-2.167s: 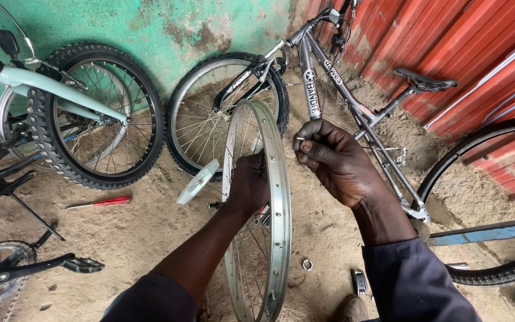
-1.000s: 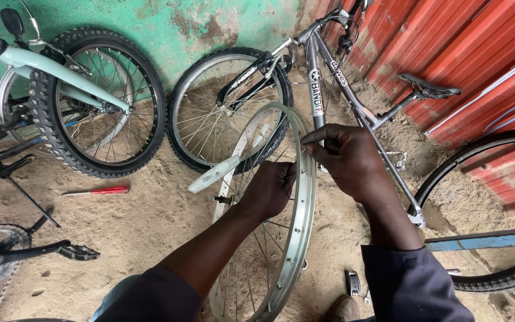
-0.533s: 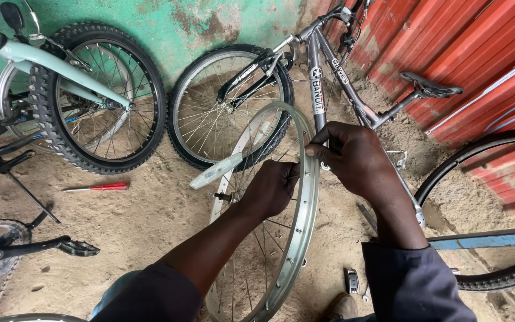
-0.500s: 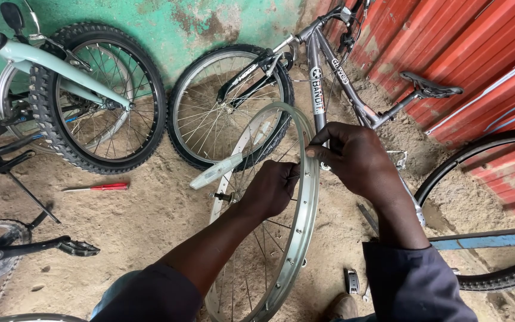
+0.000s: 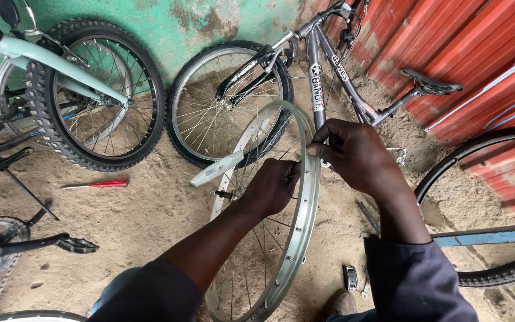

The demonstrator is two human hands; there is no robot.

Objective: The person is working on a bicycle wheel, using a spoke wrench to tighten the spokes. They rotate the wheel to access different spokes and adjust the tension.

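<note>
- The bare wheel rim stands upright on the sandy ground, right in front of the person, between both arms. No tyre on it, just shiny metal and spokes.
- Left hand is inside the rim among the spokes, fingers curled shut around what looks like a spoke near the top. Can't quite tell if there's a small tool in that fist as well.
- Right hand is on the outside edge of the rim near the top, thumb and forefinger pinched on something tiny right at the rim, maybe a spoke nipple, too small to say for sure.
- Progress-wise, my guess: most spokes already sit in the rim and hub, so the lacing looks largely done, and the spot being worked is up near the top. The lower part isn't clear enough to judge, and there's no tyre yet.
- Just behind the rim a grey bike leans at the green wall, its front wheel close by.
- To the left, a light-blue bike with a knobby tyre, and a red screwdriver lying in the sand.
- Right side: a red corrugated wall and another tyre.
</note>
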